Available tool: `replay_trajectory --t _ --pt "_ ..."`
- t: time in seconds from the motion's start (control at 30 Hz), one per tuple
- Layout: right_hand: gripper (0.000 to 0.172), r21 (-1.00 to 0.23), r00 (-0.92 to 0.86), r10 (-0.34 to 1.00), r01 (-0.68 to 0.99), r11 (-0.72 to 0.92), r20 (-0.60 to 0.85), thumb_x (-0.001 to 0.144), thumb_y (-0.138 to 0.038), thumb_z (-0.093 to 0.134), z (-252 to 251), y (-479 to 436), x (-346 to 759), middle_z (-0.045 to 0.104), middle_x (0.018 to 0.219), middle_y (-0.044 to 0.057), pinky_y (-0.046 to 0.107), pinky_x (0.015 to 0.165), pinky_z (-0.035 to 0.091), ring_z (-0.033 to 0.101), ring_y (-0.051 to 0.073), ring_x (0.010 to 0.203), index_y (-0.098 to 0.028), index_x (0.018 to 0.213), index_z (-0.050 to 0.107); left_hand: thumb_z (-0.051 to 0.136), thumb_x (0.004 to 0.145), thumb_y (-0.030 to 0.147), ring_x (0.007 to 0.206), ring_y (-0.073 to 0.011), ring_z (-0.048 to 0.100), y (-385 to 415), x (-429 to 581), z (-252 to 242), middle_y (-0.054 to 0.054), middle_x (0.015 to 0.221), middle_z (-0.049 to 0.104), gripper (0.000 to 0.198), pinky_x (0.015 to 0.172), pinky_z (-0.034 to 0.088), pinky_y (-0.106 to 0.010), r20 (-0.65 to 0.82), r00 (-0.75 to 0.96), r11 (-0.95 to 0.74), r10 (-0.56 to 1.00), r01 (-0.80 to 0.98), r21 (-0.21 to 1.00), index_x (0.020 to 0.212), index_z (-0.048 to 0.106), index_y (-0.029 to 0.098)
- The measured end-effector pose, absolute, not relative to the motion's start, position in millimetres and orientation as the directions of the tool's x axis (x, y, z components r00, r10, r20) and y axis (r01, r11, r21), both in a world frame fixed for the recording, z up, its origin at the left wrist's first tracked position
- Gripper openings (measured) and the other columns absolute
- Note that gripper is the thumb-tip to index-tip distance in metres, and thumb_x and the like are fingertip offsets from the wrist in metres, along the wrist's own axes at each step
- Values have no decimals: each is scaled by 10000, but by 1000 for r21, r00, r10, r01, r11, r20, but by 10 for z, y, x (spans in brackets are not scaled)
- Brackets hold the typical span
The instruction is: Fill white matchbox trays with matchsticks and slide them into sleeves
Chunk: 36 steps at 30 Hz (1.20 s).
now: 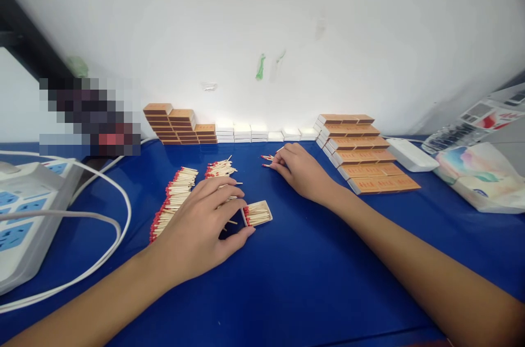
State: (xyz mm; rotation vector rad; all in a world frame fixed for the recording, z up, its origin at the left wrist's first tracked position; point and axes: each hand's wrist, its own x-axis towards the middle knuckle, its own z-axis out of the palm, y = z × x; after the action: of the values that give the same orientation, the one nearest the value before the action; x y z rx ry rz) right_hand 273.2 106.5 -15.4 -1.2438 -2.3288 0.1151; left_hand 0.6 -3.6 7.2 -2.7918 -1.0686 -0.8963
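My left hand (205, 221) holds a small white matchbox tray (269, 211) at its left end, with thumb and index finger at its corners. Red-headed matches (258, 215) lie side by side in the tray. Farther back on the right, my right hand (301, 169) pinches a few matches (267, 158) between its fingertips, their red heads pointing left. A long row of loose matches (176, 194) and a smaller pile (219, 168) lie beside and behind my left hand, which partly hides them.
Brown matchboxes (180, 127) are stacked at the back left, and stepped rows of matchboxes (363, 157) stand at the right. White trays (250, 133) line the wall between them. A power strip (36, 210) with white cables is at the left; a tissue pack (479, 177) lies far right.
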Motion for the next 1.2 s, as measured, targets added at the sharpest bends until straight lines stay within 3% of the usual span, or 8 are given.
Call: replay_trajectory --t 0.2,0.47,0.63,0.8,0.93,1.2 --pt "111 -358 -554 734 644 677 393 1060 -234 577 103 668 2605 666 1012 93 429 919 511 606 274 1013 -227 963 631 726 961 331 1226 -330 654 -5 -7 78 -112 1146 770 240 1071 562 -548 548 556 -720 625 681 129 1116 736 150" --pt "128 -272 -716 608 544 794 342 1071 -180 547 185 355 2408 659 1025 72 448 986 527 598 245 966 -225 976 620 731 961 334 1222 -320 652 0 -3 68 -113 1161 768 243 1070 560 -530 554 547 -715 627 688 129 1114 734 146" --pt "134 -298 -726 600 522 799 337 1086 -192 528 192 330 2401 657 1025 70 441 966 528 583 224 938 -196 980 610 733 961 334 1224 -318 654 -3 -1 69 -108 1170 772 239 1073 565 -525 555 545 -714 628 687 134 1113 734 150" --pt "61 -368 -663 614 492 789 429 1056 -194 611 148 427 2474 658 963 39 390 916 514 609 206 929 -207 1015 655 732 962 342 1235 -326 653 -15 -1 76 -108 1175 774 247 1084 562 -542 558 551 -722 621 679 133 1120 731 152" --pt "78 -365 -442 716 644 673 540 1018 -190 650 48 697 2692 647 883 44 370 804 502 610 217 870 -203 955 694 727 967 342 1257 -330 648 -35 8 72 -102 1175 773 219 1092 560 -541 551 557 -732 621 664 154 1111 737 177" --pt "100 -378 -389 823 749 544 414 968 -258 698 -145 1043 2913 680 947 84 428 858 521 625 275 954 -208 1024 765 735 965 329 1253 -320 642 -45 9 75 -103 1152 766 199 1103 558 -538 544 575 -756 610 629 182 1075 744 164"
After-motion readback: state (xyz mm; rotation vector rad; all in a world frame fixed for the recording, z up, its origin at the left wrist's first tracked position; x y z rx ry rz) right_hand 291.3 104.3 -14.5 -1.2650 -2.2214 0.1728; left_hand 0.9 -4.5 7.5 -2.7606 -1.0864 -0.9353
